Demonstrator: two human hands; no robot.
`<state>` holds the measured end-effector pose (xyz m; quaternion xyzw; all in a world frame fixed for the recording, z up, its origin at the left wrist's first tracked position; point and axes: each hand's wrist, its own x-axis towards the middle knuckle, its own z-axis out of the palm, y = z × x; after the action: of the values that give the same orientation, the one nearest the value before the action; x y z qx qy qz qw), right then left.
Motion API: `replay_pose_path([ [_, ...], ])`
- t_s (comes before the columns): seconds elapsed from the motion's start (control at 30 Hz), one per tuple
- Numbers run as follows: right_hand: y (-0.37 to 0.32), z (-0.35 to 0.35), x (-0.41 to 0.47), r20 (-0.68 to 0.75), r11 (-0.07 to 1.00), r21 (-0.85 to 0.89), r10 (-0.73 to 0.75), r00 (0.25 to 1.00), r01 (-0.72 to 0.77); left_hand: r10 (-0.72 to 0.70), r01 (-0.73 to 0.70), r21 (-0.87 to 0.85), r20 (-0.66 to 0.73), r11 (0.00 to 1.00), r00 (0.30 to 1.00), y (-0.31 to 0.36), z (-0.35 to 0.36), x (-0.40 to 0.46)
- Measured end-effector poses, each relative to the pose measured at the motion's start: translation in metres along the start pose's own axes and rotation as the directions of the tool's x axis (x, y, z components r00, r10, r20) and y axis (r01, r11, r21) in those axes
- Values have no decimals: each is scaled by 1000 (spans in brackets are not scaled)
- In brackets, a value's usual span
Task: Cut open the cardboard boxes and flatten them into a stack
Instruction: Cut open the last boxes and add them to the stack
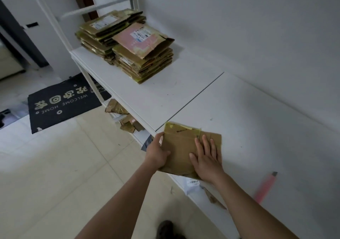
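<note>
While the flattened cardboard box (185, 150) lies at the near edge of the white shelf (248, 120), our left hand (158, 153) grips its left side and our right hand (207, 157) presses flat. It looks light, stiff, creased; best held by its edges.

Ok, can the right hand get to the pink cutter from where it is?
Probably yes. The right hand lies flat on the flattened box, holding nothing, and the pink cutter lies to its right on the white shelf top with only bare surface between them.
</note>
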<state>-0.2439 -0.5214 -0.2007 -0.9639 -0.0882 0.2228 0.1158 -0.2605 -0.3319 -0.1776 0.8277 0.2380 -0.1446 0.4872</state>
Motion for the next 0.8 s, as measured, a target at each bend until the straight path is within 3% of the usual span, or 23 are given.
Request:
replay_pose_path([
  [0.07,1,-20,-1,-29,998,55,-40,999,42,44,-45,-30,-25,999,999,1,-7,-12],
  [0.2,-5,-60,-5,-319,984,67,-138,937,168,230,-228,48,-32,972,973,10,-46,-24],
  [0.3,-30,-75,-3,-239,936,253,-183,954,243,343,-337,102,-58,936,937,18,-87,-28],
  [0.37,-57,-78,0,-167,899,376,-171,971,223,349,-338,91,-152,937,925,21,-114,-26],
  [0.5,-112,-73,9,-366,857,470,-27,930,210,241,-245,44,-412,969,879,22,-162,-6],
  [0.57,-138,-74,18,-420,832,523,66,905,183,127,-173,-106,-349,979,929,20,-181,10],
  [0.67,-181,-74,37,-443,758,629,168,881,172,15,-31,-374,-46,927,999,9,-205,32],
  [0.73,-215,-72,50,-409,623,760,236,882,186,-22,79,-495,120,865,993,-2,-224,46],
  [0.8,-251,-69,60,-337,527,835,266,903,157,-44,129,-567,162,814,986,-11,-250,62],
])
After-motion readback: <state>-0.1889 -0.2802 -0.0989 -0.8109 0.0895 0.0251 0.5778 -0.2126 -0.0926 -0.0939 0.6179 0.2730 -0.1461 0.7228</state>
